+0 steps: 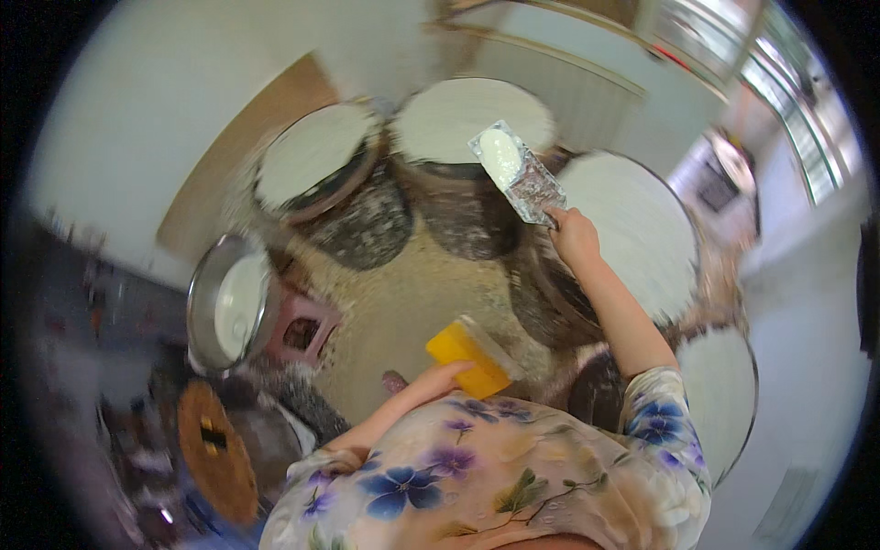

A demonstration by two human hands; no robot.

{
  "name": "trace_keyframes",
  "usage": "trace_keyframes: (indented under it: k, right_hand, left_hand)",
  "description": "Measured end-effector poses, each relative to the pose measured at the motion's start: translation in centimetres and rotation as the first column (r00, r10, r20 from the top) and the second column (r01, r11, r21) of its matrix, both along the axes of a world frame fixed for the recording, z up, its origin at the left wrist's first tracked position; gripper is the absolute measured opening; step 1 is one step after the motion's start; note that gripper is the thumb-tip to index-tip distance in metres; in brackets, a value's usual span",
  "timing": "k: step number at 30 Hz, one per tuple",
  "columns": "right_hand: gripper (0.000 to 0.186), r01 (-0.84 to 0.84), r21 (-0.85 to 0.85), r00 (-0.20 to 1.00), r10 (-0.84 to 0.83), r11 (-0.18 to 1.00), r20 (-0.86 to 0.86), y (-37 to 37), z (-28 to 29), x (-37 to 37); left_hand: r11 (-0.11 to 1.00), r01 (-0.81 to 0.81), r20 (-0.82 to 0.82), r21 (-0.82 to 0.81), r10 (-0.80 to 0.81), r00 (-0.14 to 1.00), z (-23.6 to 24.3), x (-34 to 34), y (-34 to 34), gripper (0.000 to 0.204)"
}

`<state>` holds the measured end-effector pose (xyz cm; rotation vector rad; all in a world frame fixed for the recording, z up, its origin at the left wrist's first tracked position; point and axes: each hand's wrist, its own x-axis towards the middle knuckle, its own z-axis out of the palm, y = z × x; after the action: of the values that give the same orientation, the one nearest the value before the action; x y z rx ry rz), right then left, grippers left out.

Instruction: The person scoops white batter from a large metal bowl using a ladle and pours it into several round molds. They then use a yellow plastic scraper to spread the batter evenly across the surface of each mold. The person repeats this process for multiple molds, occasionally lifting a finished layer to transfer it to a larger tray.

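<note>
My right hand (576,238) reaches forward, closed round the handle of a flat, squarish scoop (539,194). A white, wet lump (500,156) lies on the scoop's far end. The scoop hangs over the gap between the far middle vat (458,220) and the right vat (550,293), both topped with white. Close to my body, my left hand (447,374) grips a yellow scraper-like tool (467,357) with a pale edge along one side; blur hides its exact kind.
Another white-topped vat (362,225) stands at the far left, and one more (720,394) at my right. A steel basin (203,302) with white contents rests by a pink stool (307,325). Near it are a round wooden lid (215,449) and the wet floor (385,312).
</note>
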<state>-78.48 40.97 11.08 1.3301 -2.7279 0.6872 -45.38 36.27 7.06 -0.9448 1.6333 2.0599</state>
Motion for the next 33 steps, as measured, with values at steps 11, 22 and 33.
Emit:
trace_keyframes:
  k: [11,22,33]
  right_hand:
    - [0.036,-0.726,-0.075,0.385,0.494,0.684,0.779,-37.0,-0.1,32.3]
    - [0.027,-0.518,0.213,-0.521,-0.503,0.828,0.690,-50.5,-14.3,49.8]
    - [0.044,-0.744,0.015,0.133,0.126,0.669,0.983,-45.6,-10.1,38.5]
  left_hand:
    - [0.620,-0.685,-0.127,0.383,0.770,0.626,-5.1,20.3,-15.6,0.042]
    - [0.159,-0.933,0.146,0.322,0.966,0.215,-4.9,34.4,-19.7,0.043]
    - [0.355,-0.909,-0.141,0.217,0.933,0.330,-3.2,29.7,-30.6,0.038]
